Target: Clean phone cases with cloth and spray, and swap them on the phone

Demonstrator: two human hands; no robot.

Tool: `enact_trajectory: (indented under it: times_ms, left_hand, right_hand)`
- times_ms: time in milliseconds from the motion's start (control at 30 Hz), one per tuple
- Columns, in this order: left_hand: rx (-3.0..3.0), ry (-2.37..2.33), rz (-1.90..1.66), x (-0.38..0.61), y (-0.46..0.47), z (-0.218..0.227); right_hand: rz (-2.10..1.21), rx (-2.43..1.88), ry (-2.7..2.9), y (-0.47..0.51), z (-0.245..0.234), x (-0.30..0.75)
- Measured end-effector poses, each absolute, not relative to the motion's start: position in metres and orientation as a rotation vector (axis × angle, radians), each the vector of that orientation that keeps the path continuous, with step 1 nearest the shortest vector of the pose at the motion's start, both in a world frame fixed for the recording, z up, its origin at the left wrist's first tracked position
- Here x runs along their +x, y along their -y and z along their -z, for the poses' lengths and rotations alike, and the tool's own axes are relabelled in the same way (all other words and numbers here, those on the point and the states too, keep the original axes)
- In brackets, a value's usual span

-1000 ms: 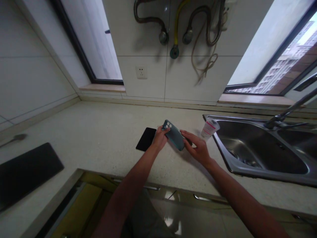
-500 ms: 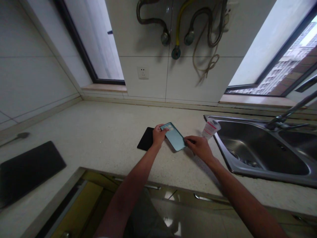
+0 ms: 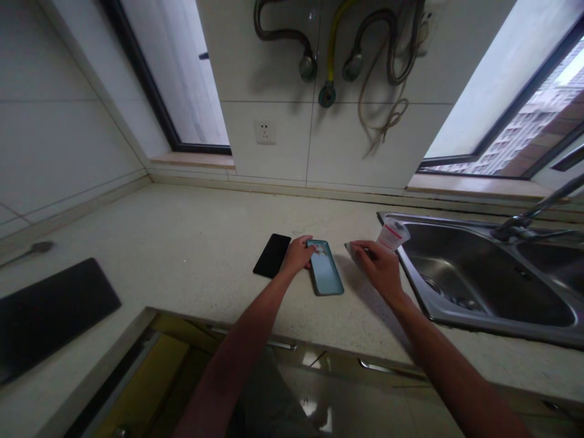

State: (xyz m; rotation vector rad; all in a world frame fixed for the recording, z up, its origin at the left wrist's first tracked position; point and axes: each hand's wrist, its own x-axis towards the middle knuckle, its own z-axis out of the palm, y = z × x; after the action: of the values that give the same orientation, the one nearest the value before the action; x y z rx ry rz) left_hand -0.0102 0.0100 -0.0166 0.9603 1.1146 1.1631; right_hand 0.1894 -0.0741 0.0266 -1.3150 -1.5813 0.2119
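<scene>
My left hand [image 3: 298, 254] grips the top end of a light blue phone case [image 3: 326, 277], which has camera cutouts in its upper part. The case slants over the counter with its lower end toward me. Just left of it, partly behind that hand, a black smartphone [image 3: 271, 257] lies flat. To the right of the case and apart from it, my right hand [image 3: 376, 264] is closed in a pinch. A small thin tip pokes out past its fingertips, too small to name. A clear plastic cup [image 3: 393, 234] with red markings stands behind the right hand.
A steel double sink [image 3: 479, 274] with a faucet [image 3: 506, 226] is on the right. On the left lie a large black flat board [image 3: 55, 316] and a utensil [image 3: 40, 247]. Below the counter's front edge are a drawer handle [image 3: 387, 366] and a yellowish cabinet [image 3: 146, 383].
My right hand has come away from the case's lower edge and moved slightly right. The case has turned more upright in view and shifted right and lower, still in my left hand.
</scene>
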Motion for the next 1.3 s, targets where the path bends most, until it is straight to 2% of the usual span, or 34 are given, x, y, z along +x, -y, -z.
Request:
enact_trajectory:
  times_ms: [200,533,633,733,833,900,1000,1100,1200,1300]
  left_hand:
    - [1.216,-1.013,-1.319,-0.005,0.001,0.017]
    - [1.493,-0.851,-1.218,-0.004,0.008,0.013]
    - [1.788,-1.074,-1.260,-0.015,0.006,0.005]
    - [1.886,-1.639,-1.249,-0.038,0.008,-0.006]
    - [1.840,-2.110,-1.002,-0.063,0.013,-0.013]
    - [1.852,-2.262,-0.693,-0.074,0.015,-0.015]
    - [1.915,-2.314,-0.447,-0.081,0.015,-0.017]
    - [1.882,-2.320,-0.420,-0.081,0.011,-0.017]
    - [1.819,-2.266,-0.504,-0.081,0.007,-0.016]
    - [1.627,-2.136,-0.806,-0.084,0.004,-0.016]
  right_hand:
    - [-0.214,-1.248,1.709,0.068,-0.017,0.187]
    - [-0.184,-1.184,1.757,0.065,-0.008,0.186]
    - [-0.196,-1.192,1.773,0.064,-0.005,0.188]
    - [-0.201,-1.187,1.792,0.063,-0.003,0.188]
    - [-0.213,-1.156,1.812,0.062,0.000,0.186]
    - [-0.202,-1.142,1.820,0.063,0.000,0.184]
    - [-0.159,-1.146,1.807,0.065,-0.003,0.181]
    - [-0.174,-1.162,1.771,0.067,-0.009,0.180]
    - [-0.246,-1.234,1.697,0.068,-0.014,0.178]
    - [-0.342,-1.301,1.567,0.070,-0.017,0.175]
